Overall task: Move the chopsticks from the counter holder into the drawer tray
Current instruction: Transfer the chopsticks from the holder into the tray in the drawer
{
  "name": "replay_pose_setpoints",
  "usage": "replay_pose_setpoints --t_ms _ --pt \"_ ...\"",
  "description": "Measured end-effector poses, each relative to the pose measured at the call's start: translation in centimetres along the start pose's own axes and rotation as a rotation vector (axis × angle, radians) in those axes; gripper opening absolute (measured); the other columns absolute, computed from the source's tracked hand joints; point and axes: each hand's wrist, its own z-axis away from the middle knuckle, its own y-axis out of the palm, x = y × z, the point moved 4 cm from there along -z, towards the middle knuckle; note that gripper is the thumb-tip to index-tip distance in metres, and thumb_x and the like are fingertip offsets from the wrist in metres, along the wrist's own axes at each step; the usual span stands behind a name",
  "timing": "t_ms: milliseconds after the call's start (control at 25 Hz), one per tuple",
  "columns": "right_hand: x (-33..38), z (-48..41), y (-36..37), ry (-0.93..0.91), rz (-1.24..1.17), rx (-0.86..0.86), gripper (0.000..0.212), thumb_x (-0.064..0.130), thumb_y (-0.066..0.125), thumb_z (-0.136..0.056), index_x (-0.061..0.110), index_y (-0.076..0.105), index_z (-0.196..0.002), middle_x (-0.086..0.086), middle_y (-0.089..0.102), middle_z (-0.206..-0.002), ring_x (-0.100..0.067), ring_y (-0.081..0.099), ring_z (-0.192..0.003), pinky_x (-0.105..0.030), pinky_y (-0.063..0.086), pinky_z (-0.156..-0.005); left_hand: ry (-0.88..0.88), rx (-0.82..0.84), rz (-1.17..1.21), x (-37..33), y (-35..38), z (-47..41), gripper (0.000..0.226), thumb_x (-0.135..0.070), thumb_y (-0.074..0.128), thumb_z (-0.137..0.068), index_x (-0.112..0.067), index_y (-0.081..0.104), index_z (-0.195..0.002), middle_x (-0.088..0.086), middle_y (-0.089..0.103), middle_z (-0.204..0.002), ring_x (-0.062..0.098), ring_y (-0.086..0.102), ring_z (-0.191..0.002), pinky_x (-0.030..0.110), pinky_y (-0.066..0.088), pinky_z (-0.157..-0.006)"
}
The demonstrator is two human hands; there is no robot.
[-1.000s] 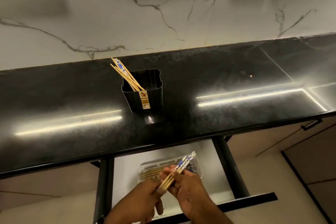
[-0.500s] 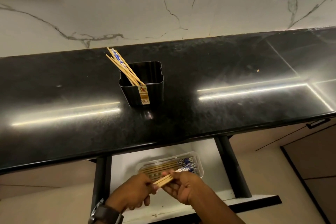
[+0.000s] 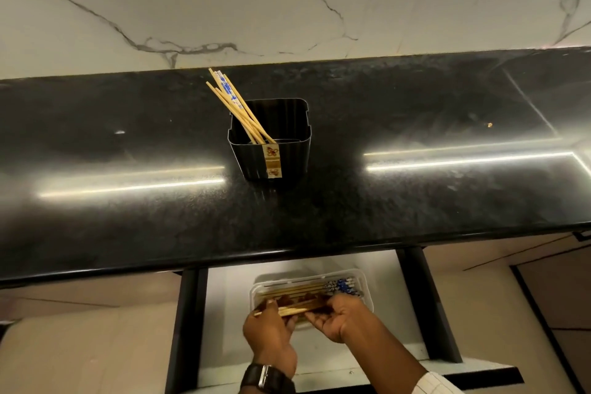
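A black holder (image 3: 271,141) stands on the black counter (image 3: 415,201) with several chopsticks (image 3: 235,105) leaning out to its upper left. Below the counter an open drawer (image 3: 224,313) holds a clear tray (image 3: 364,280) with several chopsticks lying in it, blue-patterned ends to the right. My left hand (image 3: 271,329) and my right hand (image 3: 342,317) together hold a bundle of wooden chopsticks (image 3: 299,309) lying level just over the tray's near side.
A white marble wall rises behind the counter. Black drawer rails (image 3: 428,304) flank the drawer. Beige cabinet fronts lie on both sides. A small crumb (image 3: 489,125) sits on the counter at right. A watch (image 3: 265,377) is on my left wrist.
The bundle went from tilted up above the drawer to lying level, lowered onto the tray. Both hands moved forward and down with it.
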Motion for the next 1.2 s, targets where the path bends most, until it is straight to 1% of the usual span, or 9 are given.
replay_pose_setpoints --t_ms 120,280,400,520,640,840,920,1040,1200 --pt "0.1 -0.3 0.2 -0.028 -0.004 -0.018 0.034 0.007 0.043 -0.106 -0.007 0.052 -0.135 -0.029 0.058 -0.137 -0.042 0.054 -0.132 -0.05 0.047 -0.105 -0.131 0.029 0.087 0.3 0.3 -0.8 0.034 -0.006 0.05 -0.097 -0.002 0.053 -0.131 0.025 0.062 -0.123 0.042 0.06 -0.114 0.053 0.049 -0.103" --pt "-0.1 0.0 0.6 -0.03 -0.042 -0.031 0.028 0.007 0.042 -0.106 -0.007 0.054 -0.127 -0.029 0.061 -0.126 -0.044 0.056 -0.128 -0.052 0.05 -0.1 -0.225 0.018 0.202 -0.3 -0.2 -1.3 0.042 -0.023 0.046 -0.1 -0.008 0.046 -0.14 0.022 0.056 -0.134 0.038 0.051 -0.129 0.049 0.036 -0.115" --pt "-0.2 0.5 0.6 -0.061 -0.055 -0.043 0.028 0.002 0.039 -0.106 -0.01 0.052 -0.127 -0.028 0.059 -0.129 -0.044 0.057 -0.123 -0.053 0.05 -0.099 -0.289 -0.004 0.223 -0.7 -0.8 -0.8 0.052 -0.034 0.051 -0.099 -0.003 0.043 -0.14 0.022 0.052 -0.124 0.036 0.052 -0.116 0.048 0.039 -0.113" --pt "-0.4 3.4 1.5 -0.152 0.043 -0.012 0.026 0.003 0.046 -0.105 -0.01 0.056 -0.125 -0.027 0.065 -0.099 -0.037 0.064 -0.087 -0.045 0.055 -0.067 -0.246 0.055 0.249 -2.3 -0.5 0.9 0.048 -0.035 0.053 -0.099 0.002 0.052 -0.129 0.024 0.063 -0.102 0.034 0.064 -0.092 0.047 0.054 -0.09" --pt "1.2 9.4 4.0 -0.493 0.236 0.023 0.016 0.009 0.059 -0.1 -0.004 0.064 -0.108 -0.016 0.072 -0.069 -0.026 0.066 -0.057 -0.03 0.054 -0.046 0.083 0.109 0.218 -7.2 0.7 3.6 0.028 -0.028 0.052 -0.101 -0.002 0.062 -0.098 0.009 0.068 -0.054 0.022 0.066 -0.046 0.031 0.055 -0.045" --pt "7.6 21.4 12.9 -1.651 0.66 0.183 0.005 0.02 0.066 -0.093 0.016 0.07 -0.094 -0.002 0.075 -0.073 -0.011 0.073 -0.067 -0.018 0.058 -0.063 1.185 0.133 -0.29 -18.2 4.2 11.5 0.004 -0.022 0.062 -0.095 -0.02 0.065 -0.097 -0.003 0.066 -0.089 0.003 0.063 -0.08 0.02 0.051 -0.071" --pt "11.0 21.8 17.6 -1.928 0.795 0.077 0.007 0.014 0.068 -0.095 0.016 0.069 -0.101 0.005 0.075 -0.086 -0.005 0.072 -0.076 -0.017 0.059 -0.069 1.465 0.062 -0.522 -21.1 6.5 11.6 0.026 -0.021 0.066 -0.092 -0.02 0.062 -0.118 -0.003 0.057 -0.118 -0.001 0.056 -0.103 0.016 0.05 -0.083" --pt "16.1 19.0 24.5 -1.778 1.192 -0.107 0.027 0.01 0.069 -0.093 0.013 0.067 -0.119 -0.001 0.073 -0.108 -0.007 0.069 -0.095 -0.022 0.058 -0.084 1.501 0.049 -0.838 -23.8 9.4 9.4 0.04 -0.027 0.067 -0.091 -0.022 0.059 -0.129 0.006 0.045 -0.146 0.016 0.046 -0.133 0.024 0.045 -0.099" --pt "18.6 15.5 29.7 -1.39 1.65 -0.14 0.025 0.014 0.069 -0.091 0.008 0.069 -0.116 -0.01 0.074 -0.108 -0.018 0.071 -0.091 -0.032 0.059 -0.083 1.571 0.132 -0.852 -24.2 9.7 7.7 0.019 -0.021 0.069 -0.089 -0.017 0.07 -0.108 0.002 0.059 -0.135 0.017 0.06 -0.121 0.018 0.048 -0.094"
